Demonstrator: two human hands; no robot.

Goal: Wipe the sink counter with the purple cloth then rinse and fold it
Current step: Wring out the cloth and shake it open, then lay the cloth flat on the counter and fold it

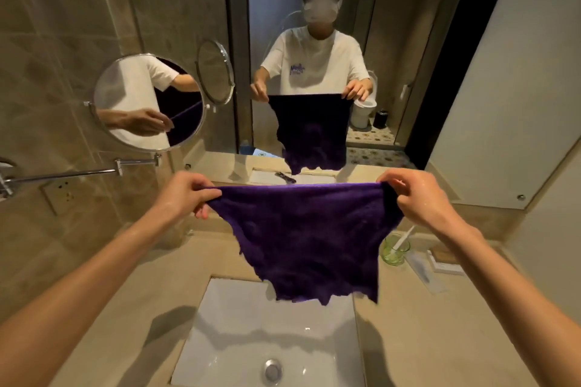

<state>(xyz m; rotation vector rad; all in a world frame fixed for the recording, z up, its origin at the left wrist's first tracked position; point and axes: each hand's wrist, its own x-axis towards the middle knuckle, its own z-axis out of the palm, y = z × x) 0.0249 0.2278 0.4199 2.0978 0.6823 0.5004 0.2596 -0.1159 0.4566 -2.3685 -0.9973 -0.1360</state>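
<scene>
- Two bare forearms ran up from the near edge of the view, one each side of the white sink basin (276,324) set into the beige worktop (440,333).
- Left hand (185,195) was pinched shut on the upper left corner of the purple cloth (301,239); right hand (418,198) was pinched shut on the upper right corner. The hands were held well apart, so the top edge was pulled nearly straight.
- Cloth hung in the air above the far part of the basin, touching neither basin nor worktop. Its lower edge looked ragged and uneven, with the longer part toward the right.
- Handling, as a judgement: soft and limp, no stiffness at all; it sagged between the two grips. Water drops showed on the right hand, so the cloth was probably damp, a little heavier and clingy. Not fragile.
- Best hold seemed to be the corners, as here. Folding would likely want the top corners brought together, then the loose lower edge caught.
- Stage, as a judgement: spread out for folding; wiping and rinsing appeared finished.
- Right side of the worktop: a green glass (394,250) with a white stick-like item in it, near flat packets.
- Far wall: large mirror (393,41) showing the person holding the cloth; round swing-arm mirror (147,100) at left.
</scene>
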